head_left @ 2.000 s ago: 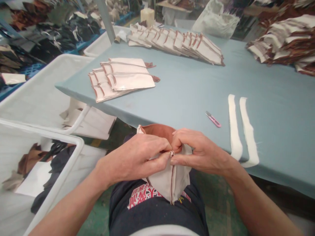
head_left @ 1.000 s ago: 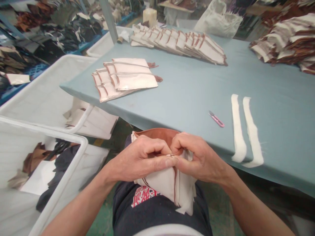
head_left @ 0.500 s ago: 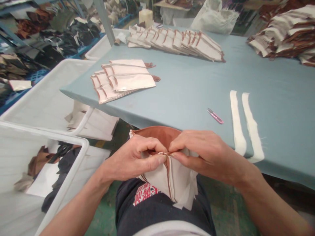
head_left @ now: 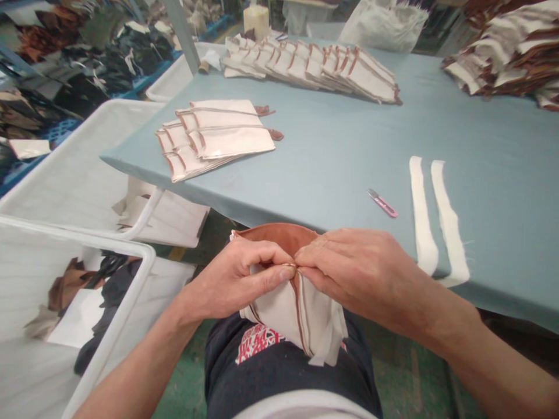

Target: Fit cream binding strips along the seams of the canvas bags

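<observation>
A cream fabric piece with brown lining (head_left: 279,308), shaped like an open pouch, hangs in front of my lap at the table's near edge. My left hand (head_left: 251,273) pinches its top edge between thumb and index finger. Right beside it, my right hand (head_left: 349,265) pinches the same edge where a brown-trimmed seam runs down. The fingertips of both hands nearly touch, and they hide the exact spot gripped. Pink thread snips (head_left: 383,203) lie on the table beyond my right hand. Two cream fabric strips (head_left: 423,227) rest to the right of the snips.
On the blue-grey table (head_left: 323,157) lie a small stack of cream pieces (head_left: 231,131), a long overlapping row of similar pieces (head_left: 305,65) and a brown-and-cream heap (head_left: 506,52). White bins (head_left: 148,256) with scraps stand at the left. A white sack (head_left: 384,26) sits behind.
My right hand has shifted slightly left along the top edge, its fingers now closer together and nearer my left thumb. The left hand keeps its pinch. The view has tilted a little.
</observation>
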The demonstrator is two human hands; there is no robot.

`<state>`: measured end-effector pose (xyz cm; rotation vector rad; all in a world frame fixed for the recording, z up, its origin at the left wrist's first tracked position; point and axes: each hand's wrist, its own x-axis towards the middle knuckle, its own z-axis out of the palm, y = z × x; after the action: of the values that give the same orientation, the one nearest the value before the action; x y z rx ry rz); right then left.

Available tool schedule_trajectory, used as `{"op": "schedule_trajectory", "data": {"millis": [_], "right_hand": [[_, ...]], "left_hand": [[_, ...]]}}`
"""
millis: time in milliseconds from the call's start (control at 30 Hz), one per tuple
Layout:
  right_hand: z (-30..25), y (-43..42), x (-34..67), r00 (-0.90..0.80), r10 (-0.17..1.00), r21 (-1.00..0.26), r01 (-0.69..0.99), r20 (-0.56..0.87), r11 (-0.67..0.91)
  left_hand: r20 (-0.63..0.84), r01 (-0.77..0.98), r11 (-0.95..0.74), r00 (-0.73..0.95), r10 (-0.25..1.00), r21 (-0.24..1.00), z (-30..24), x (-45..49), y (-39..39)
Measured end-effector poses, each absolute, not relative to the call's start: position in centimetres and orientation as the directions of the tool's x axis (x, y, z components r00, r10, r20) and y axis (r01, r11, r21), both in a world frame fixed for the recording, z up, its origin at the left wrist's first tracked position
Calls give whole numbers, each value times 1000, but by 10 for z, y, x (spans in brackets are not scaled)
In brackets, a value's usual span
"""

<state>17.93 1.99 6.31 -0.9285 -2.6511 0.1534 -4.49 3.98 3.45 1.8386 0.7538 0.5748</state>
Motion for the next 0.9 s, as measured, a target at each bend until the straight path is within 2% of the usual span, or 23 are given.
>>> {"op": "schedule_trajectory", "data": {"millis": [100,200,267,400,500,600,767,833,900], "right_hand": [[62,18,176,-698,653,-178,632,293,755],[60,18,174,-655,694,-216,662,298,718],[58,21,174,-631,730,-302,664,264,684],[50,31,174,-610,773,-563,582,173,586],[45,37,171,-604,792,-650,567,90,506],[47,40,165,-622,782,-630,594,35,500],[55,45,158,-640,767,-439,704,-50,559],[55,46,160,-613,789,-471,710,-48,523],[52,45,163,-563,826,-599,675,-40,431]], "left_hand": [[37,242,-278,690,723,930,34,-45,41],[31,244,-271,688,725,931,34,-45,42],[37,240,-279,692,721,930,35,-44,42],[-5,259,-257,713,701,931,33,-44,39],[-71,302,-210,706,704,930,31,-45,34],[-112,384,-195,646,755,903,29,-47,31],[-55,509,-320,592,804,799,29,-40,40],[-23,503,-358,603,798,787,29,-37,46],[-9,453,-330,600,800,828,30,-36,49]]}}
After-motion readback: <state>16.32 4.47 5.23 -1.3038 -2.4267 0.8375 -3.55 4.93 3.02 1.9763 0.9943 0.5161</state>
